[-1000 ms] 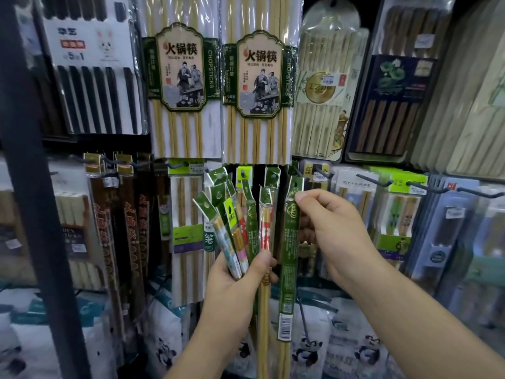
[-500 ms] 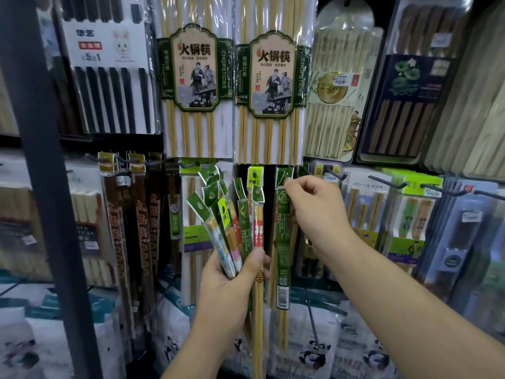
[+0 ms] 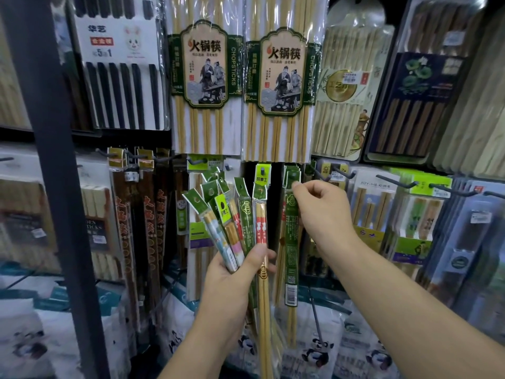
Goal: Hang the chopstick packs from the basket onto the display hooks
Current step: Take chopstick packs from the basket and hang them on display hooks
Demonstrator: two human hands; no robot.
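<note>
My left hand (image 3: 235, 272) grips a fanned bundle of several narrow chopstick packs (image 3: 226, 214) with green header tabs, held upright in front of the display. My right hand (image 3: 322, 212) pinches the top tab of one green pack (image 3: 291, 242) and holds it up against a hook (image 3: 293, 173) where similar green packs hang. That pack hangs straight down with its barcode at the bottom. The basket is out of view.
Two large packs of bamboo hotpot chopsticks (image 3: 278, 83) hang above. Dark brown packs (image 3: 136, 228) hang at the left, boxed sets on black hooks (image 3: 396, 184) at the right. A dark shelf upright (image 3: 52, 173) stands at the left. Panda-print bags (image 3: 317, 351) sit below.
My right hand has lifted the green pack up and to the right, away from the bundle, to the hook. The left hand has kept its hold on the bundle.
</note>
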